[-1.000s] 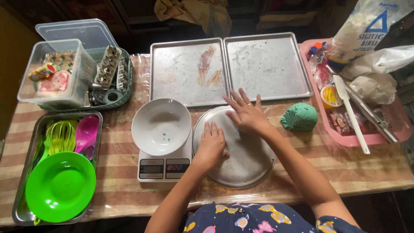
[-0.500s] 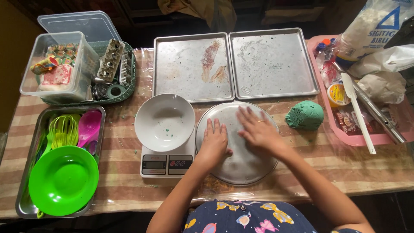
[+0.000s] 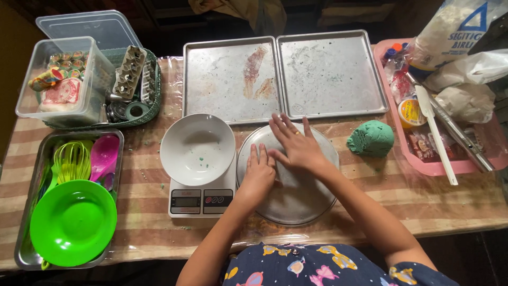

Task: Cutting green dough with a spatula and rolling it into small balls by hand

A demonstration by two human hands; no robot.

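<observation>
Metal round tray (image 3: 296, 204) sits nearest me on the striped counter (image 3: 143, 212), and both hands rest flat on it with nothing clamped: my left hand (image 3: 259, 172) lies palm down near its left edge with fingers together, my right hand (image 3: 296, 148) spreads its fingers wide over the upper middle. I judge I am smoothing or greasing the tray's surface, so I would keep both palms flat, press lightly and cover the rim as well as the centre, minding that the tray does not slide toward the scale. Just left of the tray, touching or nearly so, a white bowl (image 3: 197, 148) stands on a kitchen scale (image 3: 201, 200), with a few green crumbs inside. Further left a steel tray holds a green plate (image 3: 73, 222) and bright plastic utensils. Right of the round tray, apart from it, lies a lump of green dough (image 3: 371, 138). Beyond, two square baking sheets (image 3: 286, 74) lie side by side, and a pink tray (image 3: 439, 167) of tools and packets sits at far right.
</observation>
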